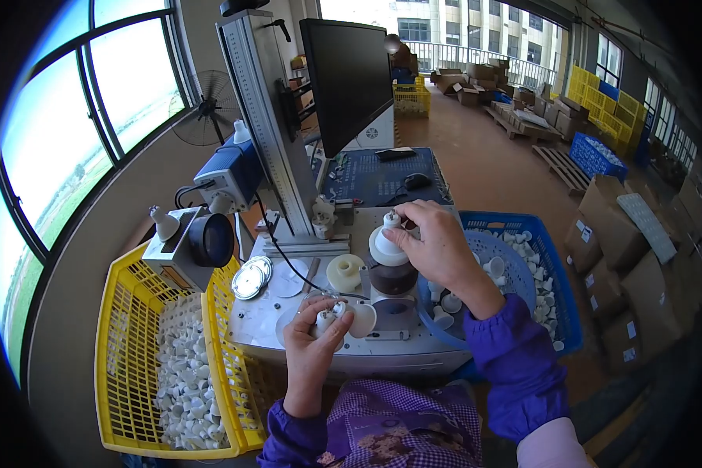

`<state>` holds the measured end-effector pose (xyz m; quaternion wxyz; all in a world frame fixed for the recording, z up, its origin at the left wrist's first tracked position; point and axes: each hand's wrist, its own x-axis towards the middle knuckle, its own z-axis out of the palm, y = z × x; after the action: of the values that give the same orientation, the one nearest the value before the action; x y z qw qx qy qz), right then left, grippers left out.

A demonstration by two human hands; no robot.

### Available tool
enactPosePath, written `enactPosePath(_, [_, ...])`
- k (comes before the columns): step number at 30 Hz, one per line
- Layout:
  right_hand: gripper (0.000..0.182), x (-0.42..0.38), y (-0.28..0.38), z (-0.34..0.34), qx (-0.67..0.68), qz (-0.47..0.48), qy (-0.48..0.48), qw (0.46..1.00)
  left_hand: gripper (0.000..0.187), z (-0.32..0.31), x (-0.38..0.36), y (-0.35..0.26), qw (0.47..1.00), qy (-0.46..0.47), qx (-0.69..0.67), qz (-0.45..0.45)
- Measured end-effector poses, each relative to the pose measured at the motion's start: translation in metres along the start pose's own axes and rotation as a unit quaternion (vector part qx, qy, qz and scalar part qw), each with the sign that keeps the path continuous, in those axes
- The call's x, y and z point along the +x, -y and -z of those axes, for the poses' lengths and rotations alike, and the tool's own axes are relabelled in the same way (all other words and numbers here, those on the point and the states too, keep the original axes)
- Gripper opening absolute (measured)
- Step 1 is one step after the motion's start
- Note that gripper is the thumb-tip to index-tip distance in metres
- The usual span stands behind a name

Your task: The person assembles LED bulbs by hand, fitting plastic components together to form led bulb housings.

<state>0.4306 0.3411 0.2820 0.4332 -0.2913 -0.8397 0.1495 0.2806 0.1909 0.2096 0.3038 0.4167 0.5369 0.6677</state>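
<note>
My right hand (433,238) pinches the narrow top of a white lamp-shaped part (385,248), which sits upright on a dark round holder (393,279) at the middle of the machine. Lower and to the left, my left hand (313,331) is closed around white parts (358,318) of the same kind, their wide cups turned to the right. A cream-coloured ring (345,272) lies on the machine's top between my hands. Beside it are round metal discs (251,278).
A yellow basket (230,390) of white parts stands at the left, a blue basket (571,312) of them at the right, with a round blue basket (522,273) on it. Above stand a laser-like unit (187,248), a metal column (269,132) and a monitor (347,82). Cardboard boxes (632,273) lie far right.
</note>
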Motion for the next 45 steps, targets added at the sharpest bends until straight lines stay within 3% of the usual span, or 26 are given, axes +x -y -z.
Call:
enactPosePath(15, [0.027,-0.011,-0.012,-0.006,0.034,-0.008,-0.036,0.999,0.020,-0.007,-0.022,0.016,0.999,0.031,-0.033,0.025])
enactPosePath(18, [0.026,-0.025,-0.032,0.004,0.110,-0.029,-0.084,0.990,0.018,-0.003,-0.027,0.013,0.998,0.031,-0.032,0.035])
enactPosePath(20, [0.024,-0.049,-0.066,0.004,0.108,-0.136,-0.114,0.978,0.017,0.001,-0.031,0.017,0.998,0.025,-0.030,0.047])
enactPosePath(21, [0.024,-0.062,-0.077,0.006,0.104,-0.142,-0.115,0.978,0.017,0.002,-0.034,0.019,0.997,0.018,-0.035,0.066])
enactPosePath(23, [0.033,-0.088,-0.095,0.007,-0.045,-0.198,0.117,0.972,0.017,0.004,-0.037,0.024,0.994,0.012,-0.048,0.096])
enactPosePath(24, [0.033,-0.099,-0.102,0.003,-0.048,-0.204,0.115,0.971,0.017,0.003,-0.038,0.026,0.994,0.018,-0.049,0.099])
enactPosePath(26, [0.047,-0.113,-0.111,-0.006,-0.172,-0.242,0.270,0.916,0.017,0.000,-0.041,0.029,0.993,0.016,-0.068,0.097])
enactPosePath(27, [0.053,-0.112,-0.108,-0.010,-0.192,-0.265,0.314,0.891,0.017,-0.003,-0.043,0.028,0.993,0.019,-0.066,0.100])
enactPosePath(31, [0.049,-0.123,-0.123,-0.032,-0.205,-0.258,0.317,0.889,0.017,-0.018,-0.053,0.023,0.994,0.049,-0.040,0.088])
enactPosePath(33, [0.044,-0.116,-0.126,-0.030,-0.176,-0.247,0.450,0.840,0.018,-0.024,-0.059,0.022,0.995,0.066,-0.026,0.075])
enactPosePath(37, [0.037,-0.118,-0.129,-0.023,-0.157,-0.289,0.452,0.829,0.022,-0.026,-0.065,0.031,0.993,0.077,-0.044,0.080])
enactPosePath(40, [0.039,-0.118,-0.125,0.001,-0.134,-0.252,0.395,0.873,0.022,-0.024,-0.065,0.032,0.994,0.080,-0.022,0.073])
enactPosePath(42, [0.038,-0.123,-0.125,0.016,0.049,-0.259,0.232,0.936,0.022,-0.027,-0.067,0.028,0.993,0.078,-0.030,0.080])
enactPosePath(45, [0.036,-0.129,-0.122,0.026,0.161,-0.285,0.176,0.928,0.022,-0.036,-0.070,0.023,0.989,0.094,-0.050,0.106])
